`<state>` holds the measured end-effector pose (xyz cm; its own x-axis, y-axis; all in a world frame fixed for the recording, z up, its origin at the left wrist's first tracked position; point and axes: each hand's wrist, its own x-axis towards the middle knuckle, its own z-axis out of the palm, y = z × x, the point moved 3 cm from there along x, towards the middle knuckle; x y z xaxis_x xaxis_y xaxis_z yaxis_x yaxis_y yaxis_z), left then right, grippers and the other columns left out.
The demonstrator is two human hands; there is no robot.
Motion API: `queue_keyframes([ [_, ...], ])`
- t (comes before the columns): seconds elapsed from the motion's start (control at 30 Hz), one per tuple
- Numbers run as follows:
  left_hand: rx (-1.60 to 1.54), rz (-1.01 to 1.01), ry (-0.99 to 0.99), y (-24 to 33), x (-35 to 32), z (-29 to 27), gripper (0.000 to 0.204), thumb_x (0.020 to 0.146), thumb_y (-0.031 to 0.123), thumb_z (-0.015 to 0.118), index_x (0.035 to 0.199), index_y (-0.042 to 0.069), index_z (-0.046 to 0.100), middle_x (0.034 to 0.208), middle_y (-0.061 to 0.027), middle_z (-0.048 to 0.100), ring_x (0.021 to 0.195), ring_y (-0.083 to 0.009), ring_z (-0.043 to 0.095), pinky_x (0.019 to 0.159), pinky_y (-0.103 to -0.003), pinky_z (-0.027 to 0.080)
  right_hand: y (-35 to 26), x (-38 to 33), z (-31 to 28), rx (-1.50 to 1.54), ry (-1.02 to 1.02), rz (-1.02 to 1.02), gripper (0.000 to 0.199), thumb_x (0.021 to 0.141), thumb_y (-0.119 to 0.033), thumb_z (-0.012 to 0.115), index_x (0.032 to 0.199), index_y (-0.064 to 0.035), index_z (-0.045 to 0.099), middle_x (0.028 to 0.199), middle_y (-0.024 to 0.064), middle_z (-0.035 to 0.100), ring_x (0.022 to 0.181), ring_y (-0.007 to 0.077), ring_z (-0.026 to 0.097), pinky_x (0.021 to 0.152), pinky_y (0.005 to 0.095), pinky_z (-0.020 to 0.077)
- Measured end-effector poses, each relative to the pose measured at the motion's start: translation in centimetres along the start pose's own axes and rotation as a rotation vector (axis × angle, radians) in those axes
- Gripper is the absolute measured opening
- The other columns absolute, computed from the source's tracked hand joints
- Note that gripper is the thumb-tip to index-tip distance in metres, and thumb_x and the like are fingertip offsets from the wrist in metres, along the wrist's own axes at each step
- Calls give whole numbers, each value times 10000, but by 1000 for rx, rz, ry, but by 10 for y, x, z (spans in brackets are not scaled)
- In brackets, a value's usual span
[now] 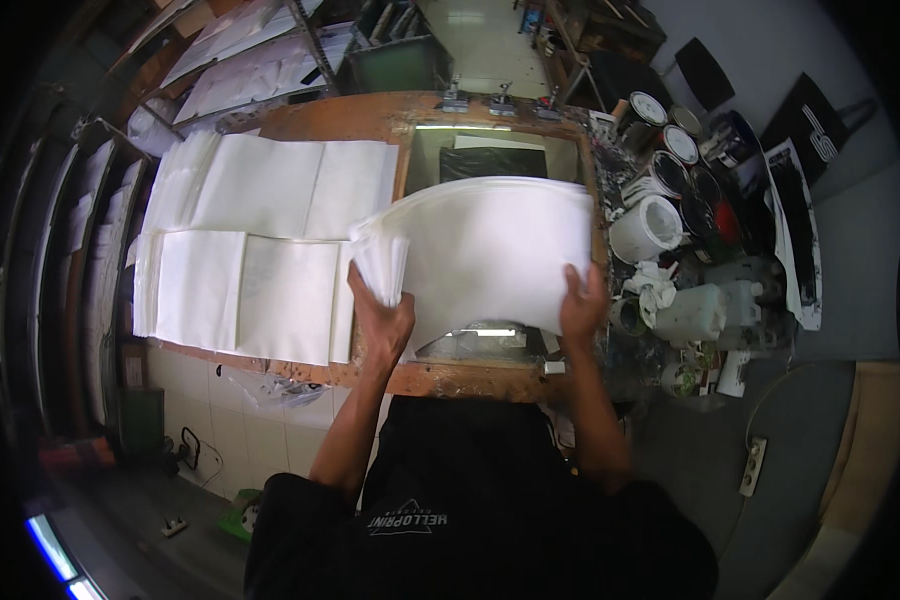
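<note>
A thick bundle of white sheets spans the space between my hands, bowed into a curve above the glass panel set in the wooden table. My left hand is closed on its left edge, where the sheets fan out and fold up in a clump. At the right edge, my right hand grips the same bundle, thumb on top. Both ends are slightly blurred. Left of the bundle lie overlapping white sheets in two rows, a far row and a near row.
Metal clamps sit along the far edge of the wooden table. To the right crowd paint-stained cans, a white bucket and cloudy plastic jugs. A rack stands at the left. A socket strip hangs at lower right.
</note>
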<state>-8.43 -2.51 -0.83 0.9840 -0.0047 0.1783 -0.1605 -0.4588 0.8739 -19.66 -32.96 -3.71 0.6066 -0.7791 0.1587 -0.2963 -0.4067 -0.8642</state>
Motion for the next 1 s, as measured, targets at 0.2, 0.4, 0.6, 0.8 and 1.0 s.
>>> queue_keyframes([
  [0.2, -354, 74, -149, 16, -8, -13, 1410, 705, 323, 912, 1583, -12, -139, 1514, -319, 311, 1391, -409, 391, 1173, -487, 319, -4, 1, -14, 495, -124, -73, 560, 950, -36, 629, 1469, 16, 427, 1290, 138, 623, 1135, 230, 628, 1001, 328, 484],
  [0.4, -383, 63, -91, -3, 41, 17, 1180, 773, 65, 796, 1606, 31, -39, 1397, -265, 459, 1231, -333, 545, 1088, -414, 436, 20, 29, 6, 253, -2, 40, 297, 879, -106, 745, 1119, 61, 690, 1054, 150, 732, 978, 255, 691, 880, 392, 542],
  [0.6, -534, 134, -53, -14, 6, -3, 990, 780, 9, 729, 1587, -23, 157, 1400, -242, 482, 1222, -307, 552, 1092, -393, 422, 20, -9, -9, 287, 87, -89, 423, 833, -182, 827, 1129, 75, 668, 1037, 174, 727, 929, 282, 700, 881, 422, 533],
  [0.8, -575, -113, -243, -28, 2, 11, 714, 843, 13, 696, 1478, -62, 379, 1316, -182, 603, 1183, -234, 582, 990, -361, 481, -24, 49, -2, 132, -62, -176, 317, 872, -141, 777, 1118, 43, 697, 991, 188, 741, 911, 314, 726, 836, 399, 544],
  [1.0, -497, -215, -490, -45, -42, 4, 1038, 821, 5, 780, 1613, 38, 110, 1570, -209, 365, 1422, -321, 418, 1109, -433, 451, -220, 84, -36, -187, -141, -966, 334, 819, -84, 766, 1144, -21, 726, 1009, 210, 743, 914, 348, 748, 774, 401, 571],
])
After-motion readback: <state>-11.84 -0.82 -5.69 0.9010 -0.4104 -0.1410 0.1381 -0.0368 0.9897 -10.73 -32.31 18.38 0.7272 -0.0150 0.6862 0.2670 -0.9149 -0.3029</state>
